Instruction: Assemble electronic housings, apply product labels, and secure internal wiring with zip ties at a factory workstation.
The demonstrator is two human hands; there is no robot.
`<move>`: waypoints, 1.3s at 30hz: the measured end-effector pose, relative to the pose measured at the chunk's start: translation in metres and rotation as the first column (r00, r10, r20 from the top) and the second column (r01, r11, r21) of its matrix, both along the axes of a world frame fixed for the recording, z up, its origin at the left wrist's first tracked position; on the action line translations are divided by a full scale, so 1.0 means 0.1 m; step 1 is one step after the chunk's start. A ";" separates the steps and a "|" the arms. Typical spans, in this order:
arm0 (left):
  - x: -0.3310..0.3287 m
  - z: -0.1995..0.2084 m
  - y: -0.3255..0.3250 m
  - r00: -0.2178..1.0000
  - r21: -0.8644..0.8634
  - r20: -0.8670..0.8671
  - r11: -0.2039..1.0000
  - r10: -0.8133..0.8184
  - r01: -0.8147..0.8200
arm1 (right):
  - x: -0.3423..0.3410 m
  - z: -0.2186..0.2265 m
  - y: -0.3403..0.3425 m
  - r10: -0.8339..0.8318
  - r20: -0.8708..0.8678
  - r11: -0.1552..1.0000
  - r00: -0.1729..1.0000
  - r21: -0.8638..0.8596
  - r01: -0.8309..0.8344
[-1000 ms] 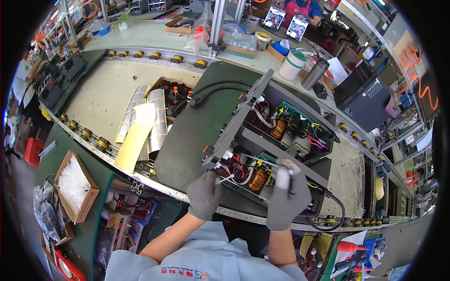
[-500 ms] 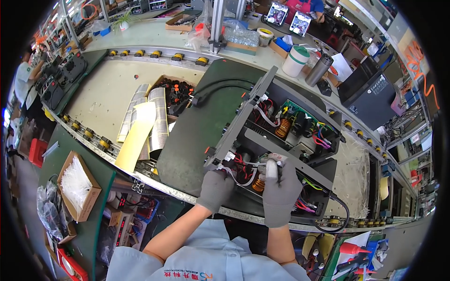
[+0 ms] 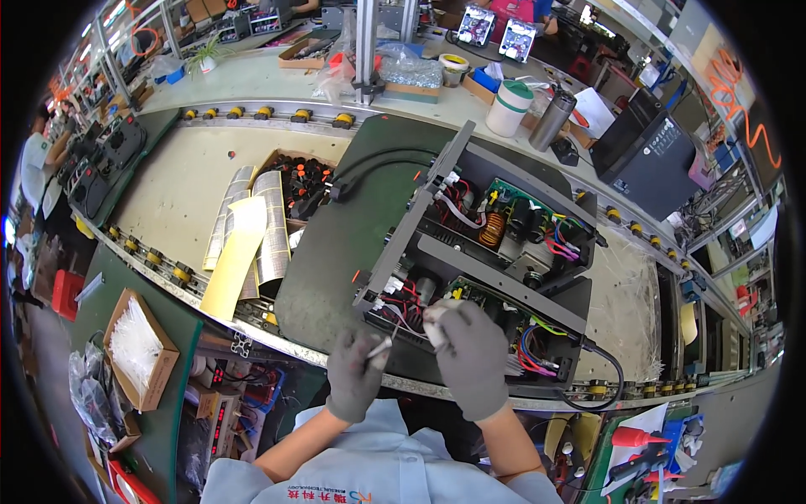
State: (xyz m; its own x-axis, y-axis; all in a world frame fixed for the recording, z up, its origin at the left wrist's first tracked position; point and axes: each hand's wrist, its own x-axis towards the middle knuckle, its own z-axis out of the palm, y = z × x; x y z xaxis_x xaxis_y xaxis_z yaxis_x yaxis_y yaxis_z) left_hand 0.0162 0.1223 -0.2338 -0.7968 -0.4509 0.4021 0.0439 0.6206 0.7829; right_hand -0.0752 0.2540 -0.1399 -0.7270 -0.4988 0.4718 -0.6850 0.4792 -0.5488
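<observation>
Two open grey metal device housings (image 3: 504,262) lie side by side on a dark green board, with wires, circuit boards and a copper coil (image 3: 491,228) inside. My gloved right hand (image 3: 472,357) is closed at the near housing's front edge, over its wiring; pale material covers a fingertip, and what it holds is hidden. To its left, my gloved left hand (image 3: 354,375) is closed just in front of the near housing's corner. A small whitish piece (image 3: 380,347) shows at its fingers, too small to name. A white cable (image 3: 401,317) runs near that corner inside the housing.
Left of the board lie printed sheets (image 3: 270,227) and a yellow sheet (image 3: 232,260), by a box of black and orange parts (image 3: 306,178). A carton of white strips (image 3: 138,351) sits at lower left. A black power cord (image 3: 620,374) loops off the right side.
Both hands have drawn back toward me from the near housing's wiring. My left hand has come out of the housing to its front, and my right hand has shifted left and nearer.
</observation>
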 end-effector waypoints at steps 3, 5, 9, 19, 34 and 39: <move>-0.11 0.14 -0.01 0.981 -0.223 -0.181 0.974 -0.069 0.028 | 0.07 -0.01 -0.06 0.009 -0.004 0.999 1.000 0.036 -0.009; -0.28 0.26 -0.01 0.908 -0.193 -0.359 0.969 -0.216 0.154 | 0.04 0.01 -0.06 0.037 0.072 0.993 0.997 -0.112 -0.029; -0.40 0.18 -0.01 0.896 -0.095 -0.354 0.964 -0.266 0.248 | 0.03 0.05 -0.05 -0.010 0.176 0.984 0.984 -0.173 0.041; -0.39 0.37 0.10 0.965 0.453 -0.184 0.855 -0.186 0.251 | -0.02 0.11 -0.05 0.027 0.434 0.971 0.900 -0.225 0.080; 0.12 -0.34 -0.36 0.864 0.313 -0.294 0.813 -0.409 0.491 | 0.01 0.08 -0.02 -0.130 0.007 0.988 0.991 -0.078 0.131; 0.15 -0.25 -0.63 0.788 0.169 -0.227 0.773 -0.573 0.611 | -0.08 0.06 -0.06 -0.105 -0.074 0.994 0.992 0.006 0.105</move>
State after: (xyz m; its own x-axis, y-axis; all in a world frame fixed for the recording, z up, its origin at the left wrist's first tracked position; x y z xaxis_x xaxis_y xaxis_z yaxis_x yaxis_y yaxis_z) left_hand 0.0308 0.0591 -0.2586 -0.8717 -0.0017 0.4900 0.4751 0.2421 0.8460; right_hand -0.0831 0.2481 -0.1336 -0.7390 -0.4265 0.5216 -0.6690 0.5560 -0.4932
